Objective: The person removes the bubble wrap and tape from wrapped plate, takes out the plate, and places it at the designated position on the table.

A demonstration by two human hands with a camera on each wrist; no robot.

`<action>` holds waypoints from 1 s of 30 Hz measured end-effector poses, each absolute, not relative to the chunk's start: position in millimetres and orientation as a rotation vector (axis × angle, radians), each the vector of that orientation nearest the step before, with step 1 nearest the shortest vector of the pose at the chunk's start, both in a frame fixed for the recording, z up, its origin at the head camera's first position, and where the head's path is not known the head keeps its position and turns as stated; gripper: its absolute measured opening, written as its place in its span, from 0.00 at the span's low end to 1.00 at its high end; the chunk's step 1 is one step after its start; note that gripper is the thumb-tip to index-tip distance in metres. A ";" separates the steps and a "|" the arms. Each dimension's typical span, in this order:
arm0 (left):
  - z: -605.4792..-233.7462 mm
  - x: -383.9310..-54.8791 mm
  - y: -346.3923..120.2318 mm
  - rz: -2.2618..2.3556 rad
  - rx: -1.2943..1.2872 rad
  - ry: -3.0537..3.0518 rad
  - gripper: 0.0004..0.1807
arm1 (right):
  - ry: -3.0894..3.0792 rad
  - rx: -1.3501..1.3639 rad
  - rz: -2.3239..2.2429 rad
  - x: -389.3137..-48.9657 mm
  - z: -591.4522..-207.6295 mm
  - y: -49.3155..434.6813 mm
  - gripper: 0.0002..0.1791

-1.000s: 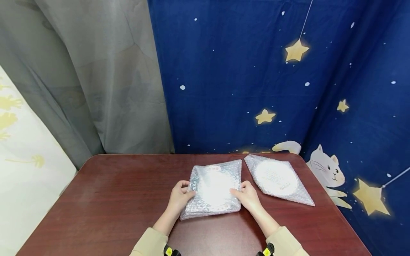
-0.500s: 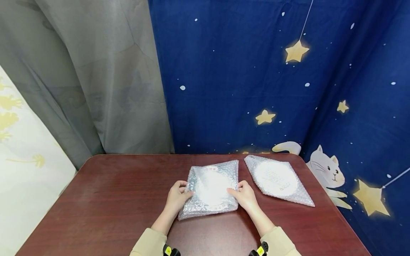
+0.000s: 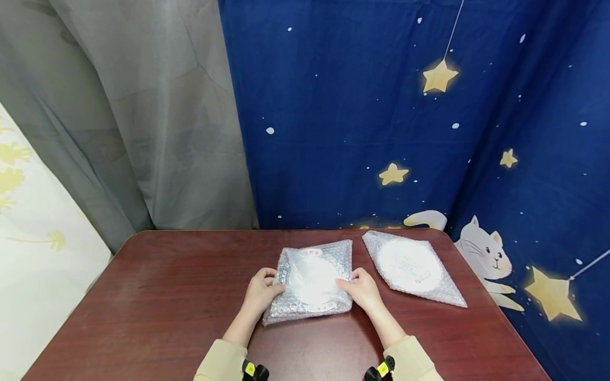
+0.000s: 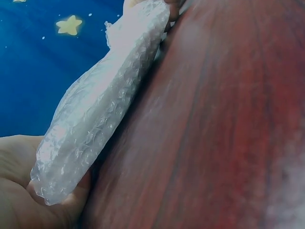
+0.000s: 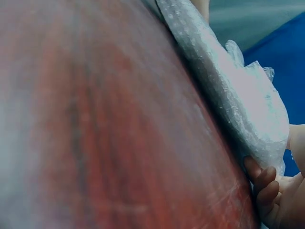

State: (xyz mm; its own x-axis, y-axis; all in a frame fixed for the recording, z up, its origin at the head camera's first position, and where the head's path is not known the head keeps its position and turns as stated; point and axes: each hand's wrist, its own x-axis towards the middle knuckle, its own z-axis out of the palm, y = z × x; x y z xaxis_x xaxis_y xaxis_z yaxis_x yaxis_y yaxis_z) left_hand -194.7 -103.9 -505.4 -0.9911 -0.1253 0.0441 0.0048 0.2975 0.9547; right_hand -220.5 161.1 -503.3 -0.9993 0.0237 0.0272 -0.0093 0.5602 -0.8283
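Observation:
In the head view, a flat square package (image 3: pixel 312 275) in clear bubble wrap is near the middle of the table, a pale round shape showing through the glare. My left hand (image 3: pixel 261 292) grips its left edge, thumb on top and fingers curled beneath. On the opposite edge my right hand (image 3: pixel 364 290) holds on the same way. The left wrist view has the puffy package (image 4: pixel 95 105) from the side, low over the wood. Fingers (image 5: pixel 267 183) curl under the wrap in the right wrist view. A small printed label marks the package's far edge.
A second bubble-wrapped package (image 3: pixel 412 264), with a round white shape inside, lies slanted at the table's right rear. The dark red wooden table (image 3: pixel 181 296) has rounded far corners. Behind it hang a grey curtain (image 3: pixel 190 132) and a blue star-patterned curtain (image 3: pixel 343 116).
Both hands and the gripped package have shifted slightly to the left. The grip looks the same, and the second package has stayed in place.

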 end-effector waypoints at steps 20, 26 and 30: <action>-511.4 -200.4 -110.0 -2.009 0.134 -2.400 0.23 | -2.794 -0.073 1.559 -225.4 -505.6 165.6 0.22; -512.7 -199.5 -111.0 -2.030 0.132 -2.385 0.24 | -2.755 -0.067 1.625 -224.2 -507.3 166.6 0.22; -513.7 -199.3 -111.4 -2.053 0.130 -2.359 0.24 | -2.703 -0.076 1.741 -223.7 -505.9 167.3 0.20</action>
State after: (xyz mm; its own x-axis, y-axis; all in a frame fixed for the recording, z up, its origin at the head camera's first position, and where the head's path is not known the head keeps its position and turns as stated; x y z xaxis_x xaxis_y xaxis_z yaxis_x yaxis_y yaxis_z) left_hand -199.3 -111.4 -513.7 -0.9965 -0.0705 -0.0453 -0.0546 0.1362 0.9892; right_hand -223.7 167.3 -505.9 -0.9961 -0.0008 -0.0881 0.0799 0.4136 -0.9069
